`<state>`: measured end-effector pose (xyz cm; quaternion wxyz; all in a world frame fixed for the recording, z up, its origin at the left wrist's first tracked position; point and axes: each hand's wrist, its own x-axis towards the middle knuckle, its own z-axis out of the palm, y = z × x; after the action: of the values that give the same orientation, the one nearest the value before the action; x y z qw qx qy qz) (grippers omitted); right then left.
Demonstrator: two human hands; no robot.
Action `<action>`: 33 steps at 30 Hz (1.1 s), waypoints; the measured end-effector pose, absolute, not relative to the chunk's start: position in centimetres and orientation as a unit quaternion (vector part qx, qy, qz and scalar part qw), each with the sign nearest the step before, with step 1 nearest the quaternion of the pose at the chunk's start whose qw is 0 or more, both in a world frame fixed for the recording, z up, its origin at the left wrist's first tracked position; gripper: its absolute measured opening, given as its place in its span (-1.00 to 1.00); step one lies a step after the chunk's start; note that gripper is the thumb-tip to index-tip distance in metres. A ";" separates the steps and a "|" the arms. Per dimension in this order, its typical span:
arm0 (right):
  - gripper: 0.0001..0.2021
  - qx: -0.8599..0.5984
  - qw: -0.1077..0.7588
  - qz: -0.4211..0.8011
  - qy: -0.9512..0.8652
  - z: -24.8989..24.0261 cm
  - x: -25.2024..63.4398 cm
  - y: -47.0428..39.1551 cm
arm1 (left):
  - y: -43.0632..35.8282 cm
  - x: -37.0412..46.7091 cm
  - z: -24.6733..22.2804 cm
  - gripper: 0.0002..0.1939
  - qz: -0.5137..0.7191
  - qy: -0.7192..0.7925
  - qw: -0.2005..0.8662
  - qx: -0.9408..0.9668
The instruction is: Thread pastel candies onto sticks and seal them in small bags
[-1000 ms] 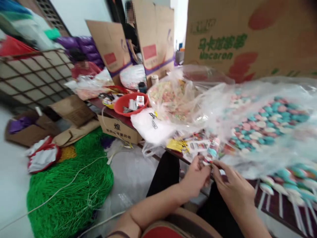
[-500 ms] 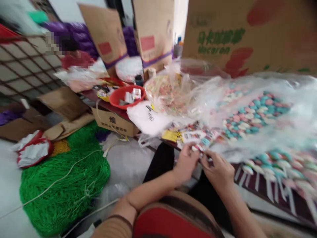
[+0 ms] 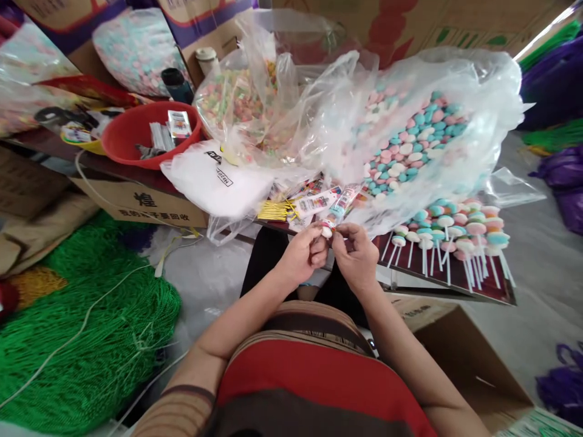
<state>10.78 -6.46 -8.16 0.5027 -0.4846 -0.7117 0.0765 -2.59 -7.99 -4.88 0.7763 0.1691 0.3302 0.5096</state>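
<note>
Above my lap, at the table's front edge, my left hand (image 3: 304, 254) and my right hand (image 3: 356, 254) meet with bent fingers. Between their fingertips is a small wrapped candy (image 3: 327, 228), white with red print, its lower part partly covered by the fingers; both hands pinch it. Just beyond lie printed candy wrappers (image 3: 319, 201) and a bundle of yellow twist ties (image 3: 277, 210). To the right of my right hand, candy lollipops (image 3: 445, 222) on white sticks lie in rows along the table edge. Behind them a clear bag (image 3: 487, 79) holds pink, blue and white candies.
A red basin (image 3: 130, 136) with small packets stands at the left on the table, beside a bag of gummy candies (image 3: 228, 100) and a white plastic bag (image 3: 214, 182). Green netting (image 3: 91, 340) covers the floor at left; an open cardboard box (image 3: 464, 358) is below right.
The view has swung down and to the right, bringing the lollipops and the box into sight. Both hands still pinch the small candy together.
</note>
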 end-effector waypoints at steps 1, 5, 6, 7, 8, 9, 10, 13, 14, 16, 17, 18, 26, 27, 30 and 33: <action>-0.86 -0.477 0.511 0.072 -0.712 -8.0 10.8 -6.6 | -8.0 -2.5 -4.8 -0.74 0.517 0.334 0.770 0.169; -0.83 -0.439 0.494 0.015 -0.750 -7.3 10.9 -6.5 | -8.1 -1.9 -4.7 -0.64 0.567 0.361 0.717 0.185; -0.86 -0.439 0.483 0.003 -0.758 -7.1 11.0 -6.4 | -8.1 -1.7 -4.7 -0.60 0.576 0.367 0.705 0.191; -0.88 -0.443 0.472 -0.006 -0.762 -7.0 11.1 -6.3 | -8.2 -1.5 -4.8 -0.58 0.583 0.372 0.695 0.197; -0.89 -0.447 0.463 -0.012 -0.766 -6.8 11.2 -6.2 | -8.2 -1.4 -4.9 -0.56 0.587 0.375 0.689 0.202; -0.89 -0.452 0.453 -0.015 -0.769 -6.8 11.3 -6.1 | -8.2 -1.3 -5.0 -0.55 0.590 0.377 0.683 0.206; -0.88 -0.455 0.444 -0.018 -0.772 -6.7 11.3 -6.1 | -8.2 -1.2 -5.1 -0.54 0.592 0.379 0.680 0.210; -0.87 -0.465 0.424 -0.030 -0.776 -6.6 11.4 -6.1 | -8.3 -1.2 -5.3 -0.53 0.594 0.383 0.672 0.219; -0.87 -0.468 0.422 -0.036 -0.776 -6.6 11.4 -6.1 | -8.3 -1.2 -5.4 -0.53 0.593 0.388 0.670 0.222; -0.87 -0.473 0.419 -0.050 -0.773 -6.7 11.3 -6.0 | -8.4 -1.1 -5.5 -0.55 0.588 0.400 0.664 0.231; -0.87 -0.478 0.416 -0.054 -0.772 -6.6 11.3 -6.0 | -8.4 -1.1 -5.6 -0.56 0.585 0.406 0.661 0.237; -0.87 -0.482 0.413 -0.056 -0.771 -6.6 11.2 -6.0 | -8.4 -1.1 -5.8 -0.57 0.583 0.411 0.657 0.244; -0.86 -0.441 0.417 -0.108 -0.787 -6.6 10.9 -6.3 | -8.1 -1.1 -6.4 -0.58 0.573 0.413 0.670 0.228; -0.85 -0.438 0.419 -0.103 -0.788 -6.8 10.9 -6.4 | -8.1 -1.3 -6.2 -0.60 0.569 0.403 0.684 0.217; -0.86 -0.458 0.432 -0.066 -0.775 -7.5 11.4 -6.4 | -8.1 -1.9 -5.5 -0.70 0.536 0.356 0.741 0.192; -0.88 -0.494 0.449 -0.025 -0.744 -8.0 11.8 -6.5 | -8.0 -2.5 -5.2 -0.86 0.485 0.293 0.804 0.184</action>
<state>11.85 -6.48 -8.02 0.4489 -0.4937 -0.7444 -0.0252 -2.54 -8.02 -5.19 0.8036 0.1839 0.2927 0.4846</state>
